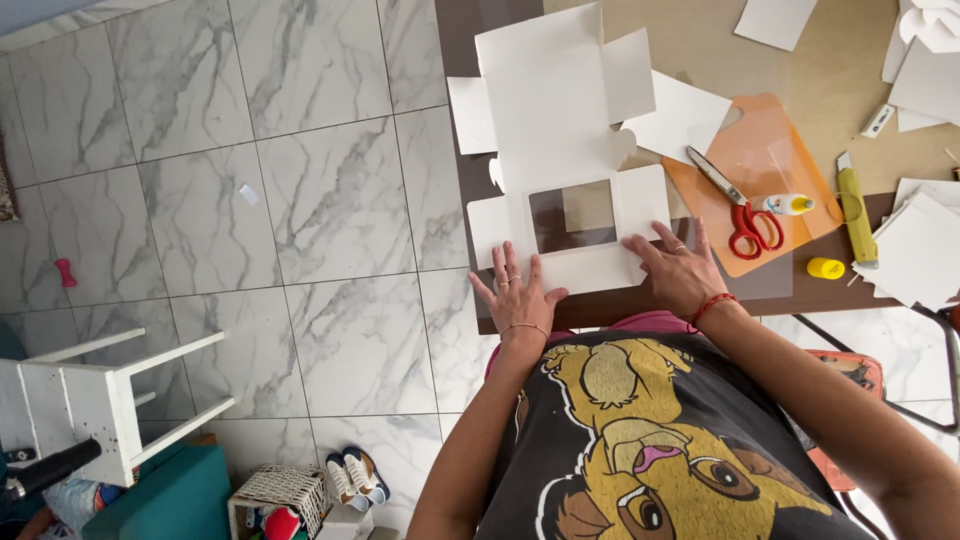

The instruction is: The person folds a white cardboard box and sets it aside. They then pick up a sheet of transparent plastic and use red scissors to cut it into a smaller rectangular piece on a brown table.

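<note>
A flat white cardboard box blank [560, 110] with a square window cut-out lies unfolded on the dark brown table [470, 175]. My left hand [516, 290] rests flat, fingers spread, on the blank's near flap at the table's front edge. Beside the window, my right hand [678, 265] presses with its fingertips on the right near flap. Neither hand grips anything.
To the right lie an orange cutting mat [775, 150], red-handled scissors [740, 210], a small glue bottle [788, 204], its yellow cap [825, 267], a yellow utility knife [855, 210] and stacks of white card [920, 250]. A white stool [100, 400] stands on the marble floor at left.
</note>
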